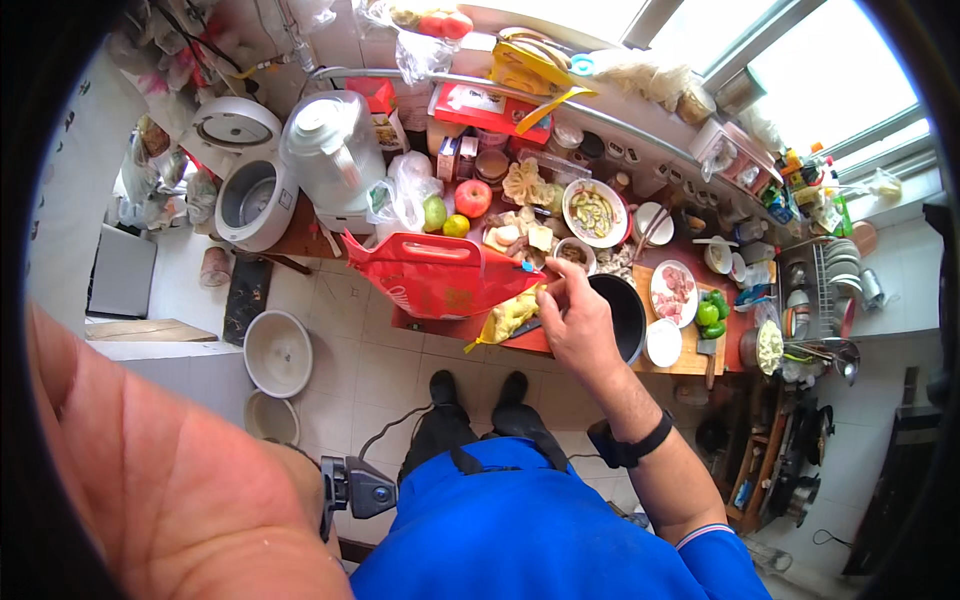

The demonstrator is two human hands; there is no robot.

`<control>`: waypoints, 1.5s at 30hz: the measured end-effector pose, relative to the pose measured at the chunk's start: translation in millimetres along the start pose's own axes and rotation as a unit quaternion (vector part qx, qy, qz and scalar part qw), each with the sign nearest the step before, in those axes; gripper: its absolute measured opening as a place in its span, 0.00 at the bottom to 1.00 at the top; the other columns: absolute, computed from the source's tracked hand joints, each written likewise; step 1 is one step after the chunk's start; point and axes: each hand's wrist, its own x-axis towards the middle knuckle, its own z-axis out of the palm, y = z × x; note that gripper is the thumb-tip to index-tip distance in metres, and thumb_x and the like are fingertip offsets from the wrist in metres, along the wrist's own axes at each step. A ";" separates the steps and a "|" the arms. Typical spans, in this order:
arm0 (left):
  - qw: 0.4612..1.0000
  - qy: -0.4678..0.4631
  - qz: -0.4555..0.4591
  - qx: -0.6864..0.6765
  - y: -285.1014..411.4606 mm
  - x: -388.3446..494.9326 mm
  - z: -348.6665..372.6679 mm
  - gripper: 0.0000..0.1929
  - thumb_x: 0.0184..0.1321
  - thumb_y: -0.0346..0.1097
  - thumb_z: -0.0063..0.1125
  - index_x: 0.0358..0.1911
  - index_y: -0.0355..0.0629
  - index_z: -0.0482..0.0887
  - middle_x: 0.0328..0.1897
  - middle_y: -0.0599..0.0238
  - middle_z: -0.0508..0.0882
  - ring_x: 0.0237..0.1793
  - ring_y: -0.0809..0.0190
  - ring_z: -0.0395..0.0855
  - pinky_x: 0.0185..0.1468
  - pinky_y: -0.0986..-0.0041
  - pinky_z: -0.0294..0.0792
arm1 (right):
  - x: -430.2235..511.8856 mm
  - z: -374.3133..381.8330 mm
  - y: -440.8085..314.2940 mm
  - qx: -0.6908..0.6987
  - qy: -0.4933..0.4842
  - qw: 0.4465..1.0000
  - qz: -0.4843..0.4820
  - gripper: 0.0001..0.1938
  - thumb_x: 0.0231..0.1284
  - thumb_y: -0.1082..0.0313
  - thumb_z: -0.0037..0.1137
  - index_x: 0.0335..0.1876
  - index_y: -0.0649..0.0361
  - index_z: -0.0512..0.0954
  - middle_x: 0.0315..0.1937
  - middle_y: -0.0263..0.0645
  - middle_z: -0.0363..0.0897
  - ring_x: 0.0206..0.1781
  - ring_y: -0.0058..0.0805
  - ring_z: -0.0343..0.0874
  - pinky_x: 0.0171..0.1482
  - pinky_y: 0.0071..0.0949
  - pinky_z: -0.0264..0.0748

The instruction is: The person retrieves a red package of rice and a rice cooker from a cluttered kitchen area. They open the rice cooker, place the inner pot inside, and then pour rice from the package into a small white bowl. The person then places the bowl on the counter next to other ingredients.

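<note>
My left hand [165, 465] is raised very close to the camera, its palm filling the lower left; its fingertips are cut off by the rim of the picture. With thumb and forefinger my right hand [577, 315] grips the right-hand corner of a red plastic handle bag [420, 281], near its blue zip slider [528, 266]. The bag stands at the front edge of the red tabletop [532, 341]. Below that corner, close to my right fingers, lies yellowish food in a clear bag with a yellow tie [510, 316]. A black pot [621, 315] is just right of my hand.
A cutting board [641, 281] bears a plate of sliced raw meat [673, 291], green peppers [711, 311], a white bowl [663, 343] and a cleaver [708, 352]. Behind the bag are an apple [473, 198] and a bowl of food [595, 212]. A rice cooker [255, 202] stands open-lidded at left.
</note>
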 end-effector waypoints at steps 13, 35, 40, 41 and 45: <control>0.856 -0.253 -0.412 0.184 -49.0 -96.6 36.2 0.22 0.58 0.26 0.67 0.58 0.38 0.80 0.58 0.52 0.82 0.60 0.47 0.81 0.66 0.58 0.72 | 46.2 -18.7 -5.3 -0.081 -0.105 0.987 -0.087 0.12 0.65 0.70 0.65 0.52 0.59 0.78 0.39 0.45 0.83 0.45 0.45 0.85 0.49 0.42 0.83; 0.826 -0.432 -0.271 0.238 -61.0 -136.5 100.6 0.13 0.48 0.27 0.75 0.37 0.50 0.85 0.36 0.68 0.81 0.43 0.54 0.80 0.56 0.57 0.66 | 22.4 -14.5 30.8 0.056 -0.088 0.989 -0.105 0.16 0.63 0.73 0.69 0.54 0.60 0.77 0.29 0.38 0.83 0.31 0.29 0.85 0.36 0.29 0.82; 0.826 -0.426 -0.281 0.242 -45.4 -142.8 96.7 0.12 0.48 0.28 0.74 0.35 0.52 0.86 0.36 0.72 0.81 0.45 0.57 0.80 0.58 0.57 0.65 | 14.9 -24.7 23.3 0.075 -0.203 0.976 -0.007 0.24 0.59 0.66 0.73 0.59 0.60 0.76 0.31 0.41 0.84 0.36 0.41 0.86 0.40 0.37 0.83; 0.824 -0.427 -0.281 0.244 -42.4 -143.9 95.9 0.10 0.50 0.29 0.73 0.35 0.52 0.86 0.37 0.74 0.81 0.45 0.58 0.80 0.59 0.58 0.65 | 15.4 -27.9 21.1 0.082 -0.245 0.965 0.031 0.25 0.59 0.65 0.74 0.61 0.59 0.76 0.30 0.41 0.83 0.35 0.42 0.86 0.39 0.38 0.82; 0.823 -0.429 -0.291 0.235 -31.0 -148.7 91.9 0.08 0.52 0.31 0.72 0.34 0.52 0.86 0.37 0.76 0.81 0.45 0.60 0.80 0.59 0.58 0.64 | 26.8 -31.9 16.4 0.055 -0.347 0.935 0.038 0.27 0.61 0.61 0.73 0.64 0.57 0.76 0.31 0.44 0.85 0.36 0.44 0.88 0.41 0.40 0.83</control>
